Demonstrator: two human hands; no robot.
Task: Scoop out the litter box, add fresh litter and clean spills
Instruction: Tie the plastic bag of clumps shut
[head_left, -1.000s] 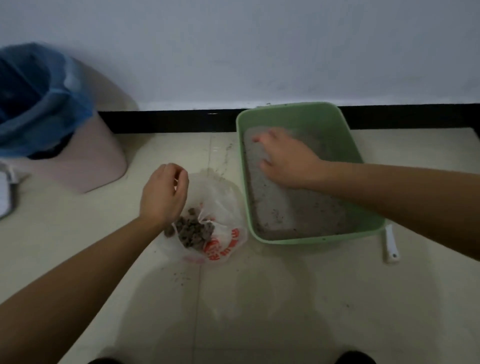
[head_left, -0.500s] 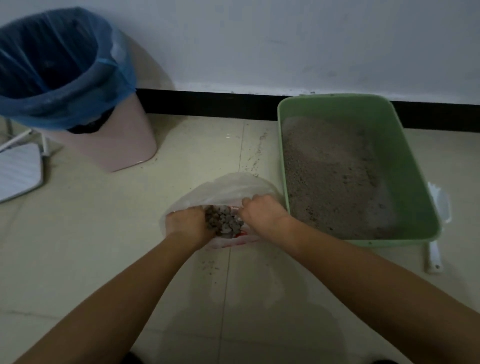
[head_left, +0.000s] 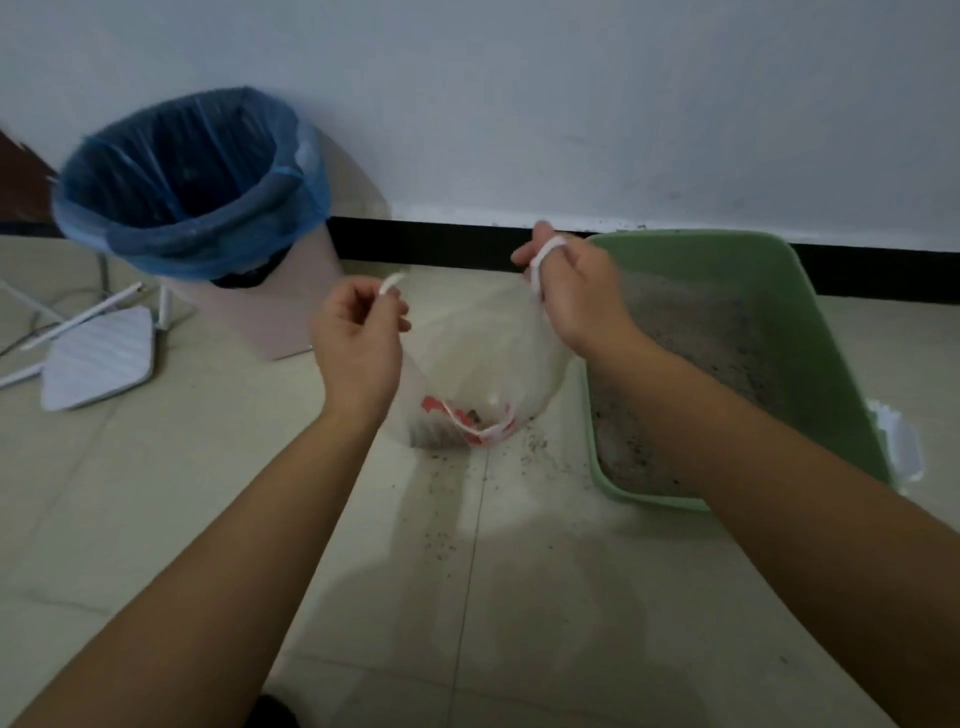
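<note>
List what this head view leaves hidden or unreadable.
Head view:
1. Contents and red print of the plastic bag: motion-blurred, dim through the film.
2. White tool: mostly hidden behind the litter box wall.
3. Inside of the bin: too dark to see.

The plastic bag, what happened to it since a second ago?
The right hand left the litter box; it and the left hand took the plastic bag by its handles and pulled them upward. The litter box and bin stayed put.

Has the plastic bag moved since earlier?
Yes, upward. The plastic bag lay slumped beside the litter box; now left hand and right hand hold its handles above the box's rim.
</note>
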